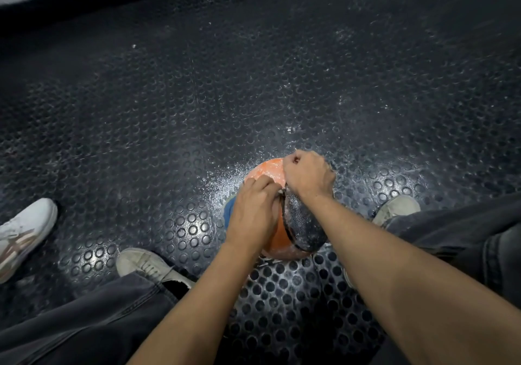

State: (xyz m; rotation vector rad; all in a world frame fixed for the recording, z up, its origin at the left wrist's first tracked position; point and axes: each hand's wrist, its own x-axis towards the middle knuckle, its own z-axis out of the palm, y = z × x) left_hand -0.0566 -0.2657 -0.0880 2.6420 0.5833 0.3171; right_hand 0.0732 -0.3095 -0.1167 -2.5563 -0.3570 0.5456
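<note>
At the far left a white sneaker (25,232) stands on the studded rubber floor (197,82), well apart from the work. Next comes the person's own grey shoe (146,266), under a dark trouser leg (84,316).

The left hand (251,212) lies over the near left side of an orange round object (267,171), which sits on the floor between the feet and is dusted with white powder. The fingers are bent, and their tips appear to pinch the left edge of a dark oval piece (303,223) that lies on top of the orange object. A bit of something blue (229,209) shows just left of that hand.

The dark oval piece has a fine pattern and a thin rim; I cannot tell whether it is a sole or a mesh. Its long axis runs from its far end, between the two hands, back toward the person, slanting slightly right.

The right hand (307,175) is closed into a fist just beyond that far end; what it holds, if anything, is hidden. Both hands sit at the far end, so the near end looks free.

Further right is the other grey shoe (397,209).
</note>
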